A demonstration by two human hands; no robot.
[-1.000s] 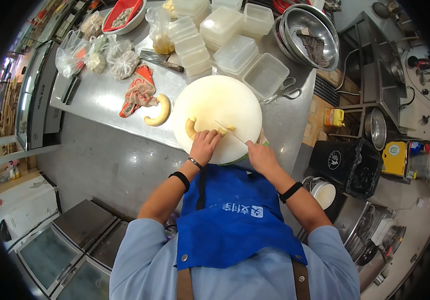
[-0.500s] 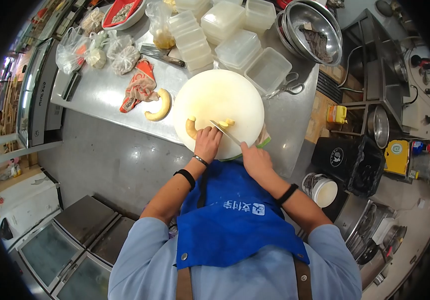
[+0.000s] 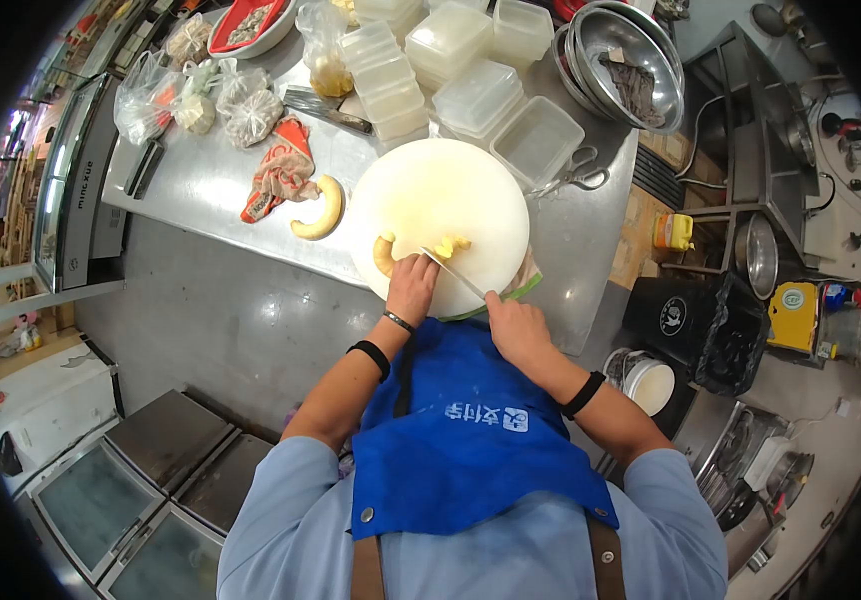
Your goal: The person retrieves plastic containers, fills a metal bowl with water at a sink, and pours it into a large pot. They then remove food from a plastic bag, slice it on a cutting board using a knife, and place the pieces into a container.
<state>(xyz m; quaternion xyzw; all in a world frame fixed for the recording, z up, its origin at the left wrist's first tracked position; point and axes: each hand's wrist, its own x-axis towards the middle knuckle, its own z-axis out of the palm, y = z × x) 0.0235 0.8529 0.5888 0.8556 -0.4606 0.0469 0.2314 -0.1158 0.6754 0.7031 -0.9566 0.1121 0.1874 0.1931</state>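
Observation:
On the round white cutting board [image 3: 441, 185] rests a curved yellow sausage-shaped food [image 3: 384, 252]; its exact kind I cannot make out. My left hand [image 3: 412, 287] presses closed fingers on its near end, hiding part of it. In my right hand [image 3: 519, 327] is a knife [image 3: 457, 274], its blade pointing up and left beside my left fingertips. Cut slices [image 3: 450, 246] lie together just beyond the blade. A second curved yellow piece [image 3: 328, 209] sits on the steel table left of the board, touching or close to a red and tan cloth [image 3: 285, 174].
Behind the board stand clear plastic containers [image 3: 479, 98], and scissors [image 3: 577, 172] lie to their right. Nested steel bowls [image 3: 666, 60] are at the back right. Filled plastic bags [image 3: 249, 115] and a dark-bladed knife [image 3: 329, 108] occupy the back left. A green-edged cloth [image 3: 529, 284] shows under the board.
The slices beyond the blade have shifted and bunched slightly. The knife has moved a little at the cut end, and both hands remain nearly in place.

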